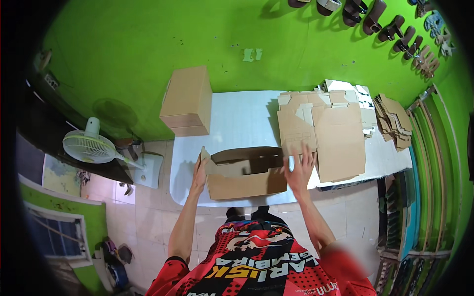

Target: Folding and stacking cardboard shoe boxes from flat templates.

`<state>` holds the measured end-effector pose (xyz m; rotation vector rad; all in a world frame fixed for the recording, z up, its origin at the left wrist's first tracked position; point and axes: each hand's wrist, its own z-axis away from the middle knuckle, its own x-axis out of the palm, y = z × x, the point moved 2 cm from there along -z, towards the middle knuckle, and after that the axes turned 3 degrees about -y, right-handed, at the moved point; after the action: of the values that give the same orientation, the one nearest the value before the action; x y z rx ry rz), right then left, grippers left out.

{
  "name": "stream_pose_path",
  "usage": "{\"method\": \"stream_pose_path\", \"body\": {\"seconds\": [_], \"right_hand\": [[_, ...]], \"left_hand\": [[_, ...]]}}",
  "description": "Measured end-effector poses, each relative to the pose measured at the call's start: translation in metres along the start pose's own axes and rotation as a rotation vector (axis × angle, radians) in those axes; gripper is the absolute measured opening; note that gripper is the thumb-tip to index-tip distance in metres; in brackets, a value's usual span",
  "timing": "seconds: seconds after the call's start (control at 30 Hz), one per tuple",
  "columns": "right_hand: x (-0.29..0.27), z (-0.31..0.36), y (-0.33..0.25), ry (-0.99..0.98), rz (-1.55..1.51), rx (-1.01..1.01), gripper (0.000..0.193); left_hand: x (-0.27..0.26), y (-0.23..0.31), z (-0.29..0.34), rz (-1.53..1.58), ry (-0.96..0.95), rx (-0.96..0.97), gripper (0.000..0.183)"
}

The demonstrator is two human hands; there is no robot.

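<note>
In front of me on the white table (237,118) stands a cardboard box (247,186), open at the top, its inside partly in shadow. My left hand (198,175) grips the raised panel at the box's left end, its fingers partly hidden behind the board. At the right end is my right hand (299,172), fingers spread and a little blurred. A small whitish patch shows beside its thumb; I cannot make out what it is. Whether this hand touches the box is unclear.
A stack of flat cardboard pieces (340,143) lies right of the box, with more folded cardboard (394,121) beyond. Closed cardboard boxes (185,98) stand at the back left. A white fan (89,147) stands left of the table. Sandals (374,17) hang on the green wall.
</note>
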<state>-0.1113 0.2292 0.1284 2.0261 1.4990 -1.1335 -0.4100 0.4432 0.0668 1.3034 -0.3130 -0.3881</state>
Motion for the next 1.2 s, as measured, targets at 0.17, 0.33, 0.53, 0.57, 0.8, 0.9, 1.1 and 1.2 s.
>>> {"method": "stream_pose_path", "body": {"seconds": [0.17, 0.33, 0.53, 0.57, 0.8, 0.9, 1.1, 1.2], "right_hand": [[0.004, 0.052, -0.079, -0.404, -0.518, -0.442, 0.036], [0.038, 0.055, -0.076, -0.564, -0.435, -0.296, 0.044], [0.058, -0.012, -0.081, -0.696, -0.263, -0.285, 0.107], [0.061, -0.015, -0.08, -0.703, -0.275, -0.265, 0.115], [0.051, -0.014, -0.074, -0.537, -0.55, -0.241, 0.074], [0.011, -0.019, -0.069, -0.118, -0.617, -0.258, 0.04], [0.022, 0.05, -0.002, -0.046, -0.668, 0.455, 0.035], [0.042, 0.073, -0.002, -0.432, -0.356, 0.051, 0.032]], "left_hand": [[0.002, -0.007, 0.016, 0.026, 0.088, -0.07, 0.07], [0.0, 0.002, 0.02, 0.102, 0.155, 0.044, 0.071], [0.019, -0.017, 0.041, -0.118, 0.059, 0.274, 0.081], [0.028, -0.02, 0.047, -0.117, 0.057, 0.277, 0.081], [0.06, -0.046, 0.072, -1.135, -0.243, 0.353, 0.084], [0.054, -0.056, 0.066, -1.137, -0.118, 0.396, 0.078], [0.038, -0.03, 0.037, -1.001, -0.012, 0.399, 0.053], [0.034, -0.033, 0.027, -1.022, -0.113, 0.376, 0.061]]}}
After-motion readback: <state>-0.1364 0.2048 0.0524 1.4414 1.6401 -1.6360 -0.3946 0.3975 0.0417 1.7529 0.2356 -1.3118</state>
